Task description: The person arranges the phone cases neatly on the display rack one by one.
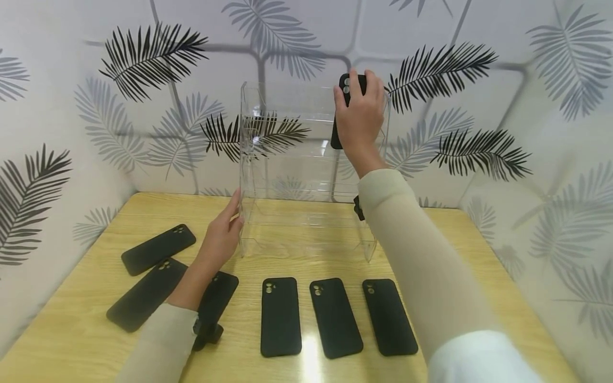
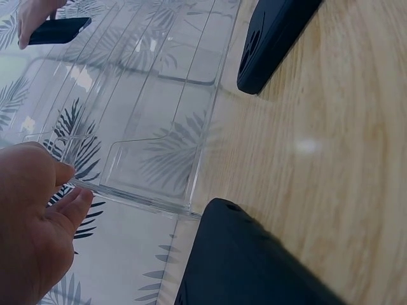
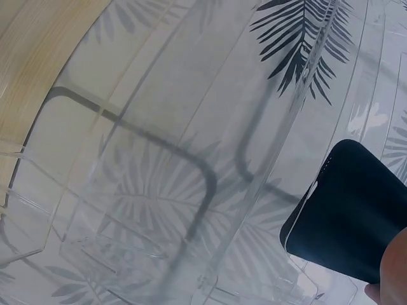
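A clear acrylic tiered display stand (image 1: pixel 306 234) stands upright on the table. My left hand (image 1: pixel 223 234) is at its left side; in the left wrist view, the stand's edge (image 2: pixel 137 198) lies between the thumb and fingers of that hand (image 2: pixel 38 219). Up by the stand's top right, my right hand (image 1: pixel 361 114) grips a black phone case (image 1: pixel 337 135), camera cutouts uppermost. The right wrist view has the lower end of this phone case (image 3: pixel 346 213) close to the clear tiers, with only a little of the hand (image 3: pixel 395 270) showing.
Three black phone cases lie in front of the stand: left (image 1: pixel 281 316), middle (image 1: pixel 337 317) and right (image 1: pixel 390 316). More lie at the left: one behind (image 1: pixel 158 249), one nearer (image 1: pixel 146 295) and one partly under the left forearm (image 1: pixel 217 298). A leaf-patterned wall (image 1: pixel 306 32) backs the wooden table (image 1: pixel 479 255).
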`<act>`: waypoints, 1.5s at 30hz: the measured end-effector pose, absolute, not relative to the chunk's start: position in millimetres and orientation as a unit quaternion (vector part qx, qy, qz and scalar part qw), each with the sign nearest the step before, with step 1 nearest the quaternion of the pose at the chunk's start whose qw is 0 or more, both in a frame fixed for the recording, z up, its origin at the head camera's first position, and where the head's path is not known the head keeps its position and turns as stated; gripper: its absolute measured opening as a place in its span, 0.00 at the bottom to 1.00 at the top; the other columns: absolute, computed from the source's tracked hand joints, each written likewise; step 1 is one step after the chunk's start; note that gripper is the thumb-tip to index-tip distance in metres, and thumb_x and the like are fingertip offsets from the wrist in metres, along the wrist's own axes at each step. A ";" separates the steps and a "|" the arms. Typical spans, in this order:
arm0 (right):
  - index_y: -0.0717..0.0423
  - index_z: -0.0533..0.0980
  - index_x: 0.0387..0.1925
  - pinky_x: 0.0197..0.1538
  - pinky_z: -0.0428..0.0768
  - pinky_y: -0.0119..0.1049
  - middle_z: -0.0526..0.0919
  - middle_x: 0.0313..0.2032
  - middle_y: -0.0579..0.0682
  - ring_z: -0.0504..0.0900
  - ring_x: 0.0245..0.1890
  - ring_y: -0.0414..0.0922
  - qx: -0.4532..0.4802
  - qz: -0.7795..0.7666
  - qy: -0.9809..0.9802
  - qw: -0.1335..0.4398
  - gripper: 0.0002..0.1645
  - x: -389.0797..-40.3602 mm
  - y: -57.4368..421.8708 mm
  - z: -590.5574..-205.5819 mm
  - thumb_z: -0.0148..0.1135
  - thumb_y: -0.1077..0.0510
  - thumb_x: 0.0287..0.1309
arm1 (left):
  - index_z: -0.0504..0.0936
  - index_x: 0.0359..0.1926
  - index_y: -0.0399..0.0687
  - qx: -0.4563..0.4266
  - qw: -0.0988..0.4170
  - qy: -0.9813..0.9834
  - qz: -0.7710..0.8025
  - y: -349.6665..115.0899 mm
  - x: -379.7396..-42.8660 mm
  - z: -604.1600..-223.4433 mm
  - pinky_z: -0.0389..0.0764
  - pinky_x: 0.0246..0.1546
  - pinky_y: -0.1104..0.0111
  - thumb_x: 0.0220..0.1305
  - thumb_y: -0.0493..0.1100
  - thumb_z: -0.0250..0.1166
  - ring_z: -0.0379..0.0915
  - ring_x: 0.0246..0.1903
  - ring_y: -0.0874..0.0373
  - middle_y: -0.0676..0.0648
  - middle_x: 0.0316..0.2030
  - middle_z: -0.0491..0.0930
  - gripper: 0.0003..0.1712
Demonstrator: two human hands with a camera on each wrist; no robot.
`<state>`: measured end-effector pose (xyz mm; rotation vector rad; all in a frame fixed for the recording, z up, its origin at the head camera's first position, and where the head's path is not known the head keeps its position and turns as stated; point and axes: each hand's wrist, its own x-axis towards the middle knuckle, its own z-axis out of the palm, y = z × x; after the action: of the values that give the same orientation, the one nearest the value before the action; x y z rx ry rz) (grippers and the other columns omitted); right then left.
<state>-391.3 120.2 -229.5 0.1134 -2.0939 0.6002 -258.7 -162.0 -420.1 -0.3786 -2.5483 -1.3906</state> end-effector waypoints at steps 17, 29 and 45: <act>0.48 0.69 0.72 0.75 0.65 0.42 0.63 0.73 0.53 0.56 0.77 0.53 0.027 0.236 -0.865 0.441 0.32 -403.2 115.3 -244.0 0.50 0.40 0.75 | 0.40 0.81 0.71 -0.133 0.114 -0.870 -0.460 -160.2 -260.5 -422.6 0.72 0.66 0.49 0.80 0.40 0.49 0.59 0.74 0.43 0.48 0.80 0.49 0.40; 0.50 0.67 0.73 0.73 0.69 0.44 0.63 0.74 0.54 0.53 0.78 0.53 0.014 0.250 -0.860 0.444 0.32 -403.6 111.7 -253.6 0.51 0.42 0.76 | 0.40 0.81 0.71 -0.137 0.116 -0.869 -0.461 -159.7 -261.0 -423.8 0.71 0.67 0.49 0.80 0.40 0.49 0.59 0.74 0.43 0.49 0.80 0.48 0.40; 0.49 0.58 0.78 0.81 0.43 0.48 0.53 0.78 0.55 0.45 0.80 0.53 -0.019 0.160 -0.895 0.415 0.39 -401.7 117.7 -254.2 0.48 0.37 0.75 | 0.41 0.81 0.70 -0.132 0.115 -0.872 -0.457 -159.4 -259.1 -421.6 0.71 0.66 0.49 0.80 0.40 0.49 0.59 0.74 0.43 0.48 0.80 0.49 0.40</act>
<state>-401.7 117.7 -254.2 -0.0465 -2.2491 0.4024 -259.1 -159.4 -421.6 -0.3862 -2.5566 -1.3397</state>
